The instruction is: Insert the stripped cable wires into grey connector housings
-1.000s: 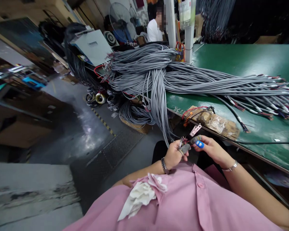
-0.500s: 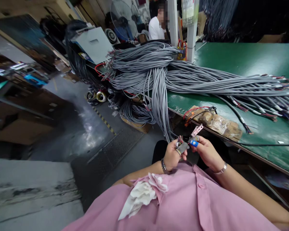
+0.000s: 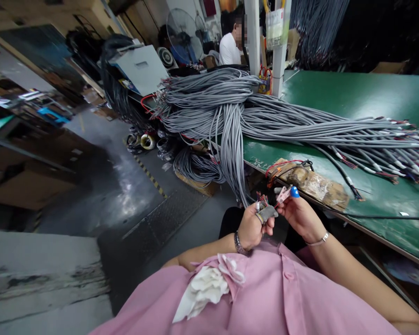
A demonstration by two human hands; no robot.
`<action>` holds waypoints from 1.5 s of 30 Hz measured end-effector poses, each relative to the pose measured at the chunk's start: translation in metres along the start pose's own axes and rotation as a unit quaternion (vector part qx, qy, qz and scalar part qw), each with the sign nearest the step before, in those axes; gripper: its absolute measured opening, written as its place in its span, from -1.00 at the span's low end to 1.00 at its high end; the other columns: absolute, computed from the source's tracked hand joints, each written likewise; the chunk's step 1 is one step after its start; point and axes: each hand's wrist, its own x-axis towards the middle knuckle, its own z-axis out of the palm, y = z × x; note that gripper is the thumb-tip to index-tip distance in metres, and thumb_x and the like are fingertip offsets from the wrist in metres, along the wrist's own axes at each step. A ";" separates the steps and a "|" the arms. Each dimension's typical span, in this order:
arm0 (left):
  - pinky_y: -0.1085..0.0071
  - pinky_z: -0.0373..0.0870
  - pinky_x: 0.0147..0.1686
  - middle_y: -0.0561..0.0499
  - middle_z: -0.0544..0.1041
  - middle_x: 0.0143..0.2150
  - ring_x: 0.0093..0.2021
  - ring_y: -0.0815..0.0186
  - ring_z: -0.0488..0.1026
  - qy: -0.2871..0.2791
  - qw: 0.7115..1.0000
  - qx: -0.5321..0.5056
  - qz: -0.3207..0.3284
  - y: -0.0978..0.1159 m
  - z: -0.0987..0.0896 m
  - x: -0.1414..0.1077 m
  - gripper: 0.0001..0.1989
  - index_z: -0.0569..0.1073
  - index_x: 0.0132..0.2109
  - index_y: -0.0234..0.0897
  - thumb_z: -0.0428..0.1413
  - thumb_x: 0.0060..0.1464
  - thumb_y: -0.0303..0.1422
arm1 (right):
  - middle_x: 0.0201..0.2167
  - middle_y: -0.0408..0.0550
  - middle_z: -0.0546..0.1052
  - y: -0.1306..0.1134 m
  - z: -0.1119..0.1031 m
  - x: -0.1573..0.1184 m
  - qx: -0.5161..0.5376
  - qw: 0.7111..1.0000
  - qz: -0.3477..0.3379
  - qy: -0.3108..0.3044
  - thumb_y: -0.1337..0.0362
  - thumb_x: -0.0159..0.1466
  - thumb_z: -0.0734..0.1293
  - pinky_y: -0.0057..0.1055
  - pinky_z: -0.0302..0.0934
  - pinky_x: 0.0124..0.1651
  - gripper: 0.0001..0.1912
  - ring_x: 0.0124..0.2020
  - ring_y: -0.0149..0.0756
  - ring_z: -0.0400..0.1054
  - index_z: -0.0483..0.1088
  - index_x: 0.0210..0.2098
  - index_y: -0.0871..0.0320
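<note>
My left hand (image 3: 250,229) is closed around a cable end, and its thin coloured wires (image 3: 262,199) fan out above the fingers. Grey covering is wrapped on its thumb. Close on the right, my right hand (image 3: 302,219) pinches a small pink tool (image 3: 283,195) with holes in it; its exact kind is unclear. Blue tape (image 3: 294,191) covers the right thumb tip. A reddish wire runs between the two hands. From the bench edge, a hanging bundle of grey cables (image 3: 232,144) reaches down behind my left hand.
Grey cables (image 3: 300,123) with stripped ends lie across the green bench (image 3: 335,93). A tape-wrapped wooden block (image 3: 316,186) sits at its near edge, beside a black cable. Coiled cables (image 3: 199,165) rest in a box below. A person (image 3: 230,49) in white sits behind the bench.
My right hand has shifted its hold on the pink tool, which now sits lower and nearer the wires. The right thumb has swung up. My left hand keeps the cable end.
</note>
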 end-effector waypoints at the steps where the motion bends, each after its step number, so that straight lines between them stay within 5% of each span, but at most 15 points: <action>1: 0.54 -0.05 -0.77 0.10 0.39 -0.65 -0.76 0.47 0.26 0.001 1.000 0.004 -0.004 -0.001 0.000 0.001 -0.67 0.33 -0.41 -0.32 0.20 -0.09 -0.13 | -0.45 -0.14 0.44 0.000 0.000 0.000 0.007 1.000 0.001 0.009 -0.03 0.20 0.33 -0.45 0.22 -0.39 -0.69 -0.46 -0.39 0.27 0.46 -0.35 0.09; 11: 0.55 -0.05 -0.76 0.09 0.39 -0.64 -0.75 0.49 0.26 0.001 0.999 0.031 -0.020 -0.006 -0.002 0.006 -0.67 0.34 -0.42 -0.33 0.18 -0.05 -0.13 | -0.42 -0.13 0.49 0.003 -0.002 0.002 -0.022 0.998 -0.019 0.047 -0.07 0.11 0.40 -0.38 0.25 -0.33 -0.67 -0.41 -0.33 0.33 0.47 -0.35 0.06; 21: 0.56 0.01 -0.75 0.11 0.40 -0.63 -0.74 0.49 0.28 -0.017 0.999 0.047 0.008 -0.009 -0.008 -0.001 -0.68 0.34 -0.40 -0.32 0.19 -0.03 -0.14 | -0.36 -0.06 0.50 -0.005 -0.009 -0.007 0.033 0.998 0.054 -0.022 -0.20 0.19 0.23 -0.41 0.25 -0.36 -0.51 -0.41 -0.35 0.34 0.46 -0.30 0.10; 27: 0.57 0.09 -0.73 0.10 0.42 -0.59 -0.71 0.48 0.31 -0.009 0.995 0.095 0.039 -0.011 -0.014 -0.006 -0.64 0.32 -0.40 -0.31 0.17 -0.01 -0.09 | -0.47 -0.12 0.43 0.003 -0.004 -0.031 -0.075 0.993 0.044 -0.078 -0.01 0.07 0.45 -0.41 0.19 -0.37 -0.66 -0.48 -0.39 0.26 0.44 -0.37 0.13; 32: 0.56 0.19 -0.69 0.08 0.42 -0.59 -0.68 0.47 0.32 -0.040 0.986 0.152 0.049 -0.011 -0.013 -0.008 -0.64 0.34 -0.41 -0.32 0.16 0.01 -0.08 | -0.51 -0.16 0.42 0.011 0.003 -0.033 -0.167 0.985 -0.029 -0.024 0.17 0.10 0.46 -0.44 0.11 -0.42 -0.80 -0.53 -0.43 0.20 0.44 -0.40 0.14; 38: 0.56 0.20 -0.67 0.08 0.41 -0.57 -0.67 0.48 0.32 -0.085 0.970 0.218 0.064 -0.016 -0.018 -0.009 -0.69 0.41 -0.37 -0.34 0.20 -0.02 -0.14 | -0.50 -0.12 0.46 0.012 0.003 -0.031 -0.199 0.979 -0.019 -0.038 0.17 0.11 0.45 -0.43 0.12 -0.43 -0.80 -0.52 -0.42 0.23 0.46 -0.41 0.17; 45: 0.54 0.17 -0.71 0.09 0.42 -0.60 -0.71 0.47 0.31 -0.014 0.994 0.088 0.071 -0.014 -0.020 -0.006 -0.64 0.37 -0.40 -0.32 0.18 -0.02 -0.08 | -0.57 -0.20 0.35 0.012 -0.006 -0.018 -0.040 0.998 0.016 0.040 0.11 0.08 0.45 -0.45 0.14 -0.46 -0.76 -0.57 -0.44 0.15 0.40 -0.43 0.12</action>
